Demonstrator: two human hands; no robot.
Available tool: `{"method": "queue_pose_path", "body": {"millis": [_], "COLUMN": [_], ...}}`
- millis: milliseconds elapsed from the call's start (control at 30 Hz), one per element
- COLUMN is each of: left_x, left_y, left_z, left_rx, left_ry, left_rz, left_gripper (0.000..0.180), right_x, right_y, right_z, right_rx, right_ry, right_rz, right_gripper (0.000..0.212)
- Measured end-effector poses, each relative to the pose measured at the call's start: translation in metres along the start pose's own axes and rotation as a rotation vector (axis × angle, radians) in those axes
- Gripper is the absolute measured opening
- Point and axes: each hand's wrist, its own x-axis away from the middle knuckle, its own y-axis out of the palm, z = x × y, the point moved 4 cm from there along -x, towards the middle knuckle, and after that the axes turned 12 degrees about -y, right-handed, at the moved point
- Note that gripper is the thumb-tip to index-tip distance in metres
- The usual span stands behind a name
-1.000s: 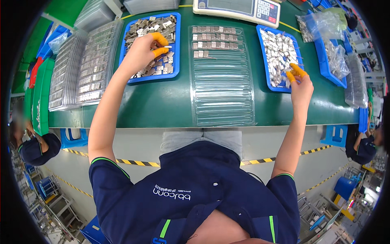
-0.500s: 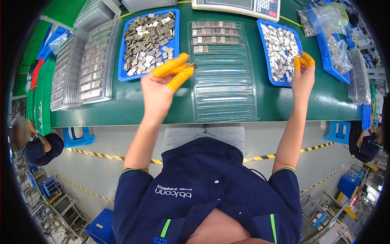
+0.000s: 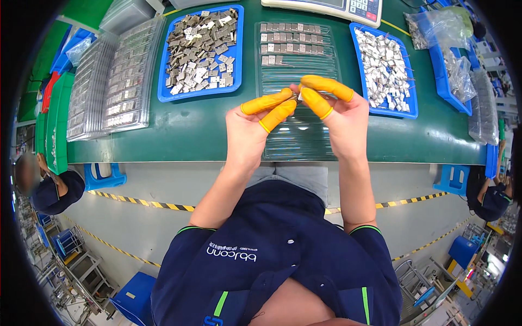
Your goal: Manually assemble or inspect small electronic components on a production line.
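Half a second ago the hands were apart, the right over the right-hand tray; now the left hand (image 3: 247, 130) and right hand (image 3: 340, 117) meet at centre, orange rubber fingertips pinched narrow on a small metal part (image 3: 297, 98), mostly hidden between them. Beneath lies a clear ribbed plastic tray (image 3: 296, 60), its far rows filled. At eleven o'clock a blue tray (image 3: 163, 92) heaped with grey square plates; at one o'clock another blue tray (image 3: 410, 106) of paler pieces. At twelve, a scale (image 3: 326, 6), cut off.
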Motion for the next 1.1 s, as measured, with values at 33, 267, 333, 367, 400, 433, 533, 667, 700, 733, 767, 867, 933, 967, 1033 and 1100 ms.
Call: {"method": "queue_pose_path", "body": {"millis": [33,267,333,367,400,433,533,667,700,733,767,867,933,967,1033,1100], "left_x": [0.0,0.004,0.005,0.005,0.005,0.005,0.008,0.008,0.008,0.007,0.006,0.004,0.002,0.002,0.002,0.004], "left_y": [0.0,0.004,0.006,0.006,0.007,0.005,0.01,0.009,0.006,0.001,-0.003,-0.003,-0.004,-0.004,-0.008,-0.012], "left_z": [0.0,-0.002,-0.004,-0.004,-0.006,-0.008,-0.016,-0.019,-0.019,-0.017,-0.015,-0.003,0.002,0.005,0.011,0.016], "left_rx": [-0.001,0.002,0.032,0.061,0.062,0.087,0.134,0.199,0.201,0.175,0.15,-0.07,-0.121,-0.173,-0.233,-0.255], "left_ry": [-0.014,0.038,0.058,0.076,0.076,0.109,0.141,0.178,0.181,0.184,0.187,0.175,0.173,0.172,0.164,0.12], "left_rz": [0.003,0.014,0.038,0.062,0.061,0.068,0.097,0.139,0.137,0.128,0.118,0.064,0.02,-0.025,-0.124,-0.269], "left_gripper": [0.026,0.025,0.024,0.024,0.024,0.023,0.022,0.023,0.023,0.023,0.022,0.019,0.019,0.019,0.019,0.019], "right_x": [0.002,0.01,0.013,0.016,0.019,0.022,0.029,0.029,0.027,0.026,0.025,0.021,0.015,0.014,0.013,0.015], "right_y": [0.0,-0.001,0.003,0.004,0.005,0.006,0.01,0.011,0.012,0.011,0.007,-0.008,-0.013,-0.016,-0.016,-0.009], "right_z": [0.002,0.005,0.009,0.01,0.012,0.016,0.025,0.026,0.023,0.021,0.019,0.01,0.013,0.015,0.013,0.009], "right_rx": [0.031,0.05,-0.019,-0.02,-0.021,-0.07,-0.139,-0.171,-0.138,-0.104,-0.103,0.097,-0.035,-0.069,-0.071,-0.043], "right_ry": [-0.024,-0.098,-0.123,-0.159,-0.196,-0.205,-0.265,-0.241,-0.199,-0.157,-0.16,-0.192,0.083,0.165,0.239,0.307], "right_rz": [0.014,0.14,0.169,0.204,0.24,0.281,0.396,0.365,0.312,0.259,0.256,0.084,0.008,-0.041,-0.153,-0.308], "right_gripper": [0.029,0.023,0.023,0.023,0.022,0.023,0.022,0.022,0.021,0.02,0.02,0.021,0.024,0.03,0.032,0.03]}}
